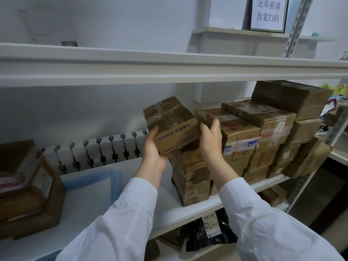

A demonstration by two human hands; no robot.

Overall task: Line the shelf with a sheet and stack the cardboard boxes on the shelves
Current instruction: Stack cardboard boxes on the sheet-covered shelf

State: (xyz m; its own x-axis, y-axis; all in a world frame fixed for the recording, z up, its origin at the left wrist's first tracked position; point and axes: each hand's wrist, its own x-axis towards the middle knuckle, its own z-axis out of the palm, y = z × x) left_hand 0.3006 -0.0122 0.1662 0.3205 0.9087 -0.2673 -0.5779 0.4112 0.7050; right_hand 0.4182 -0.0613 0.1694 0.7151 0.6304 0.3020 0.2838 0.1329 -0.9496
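Note:
I hold a small taped cardboard box (171, 125) with blue print, tilted, above a low stack of boxes (192, 179) on the middle shelf (165, 202). My left hand (153, 146) grips its lower left corner from below. My right hand (211, 137) holds its right side, fingers curled at the edge. A white sheet with a blue border (90, 187) lies on the shelf left of the stack. To the right, several taped boxes (263, 136) stand packed in rows up to two or three high.
More boxes (24, 187) are piled at the shelf's left end. An upper shelf (169, 66) runs just above the held box. A radiator (94, 151) stands behind. Black bags (209, 232) lie on the shelf below. A printed sign (268, 14) stands on a ledge.

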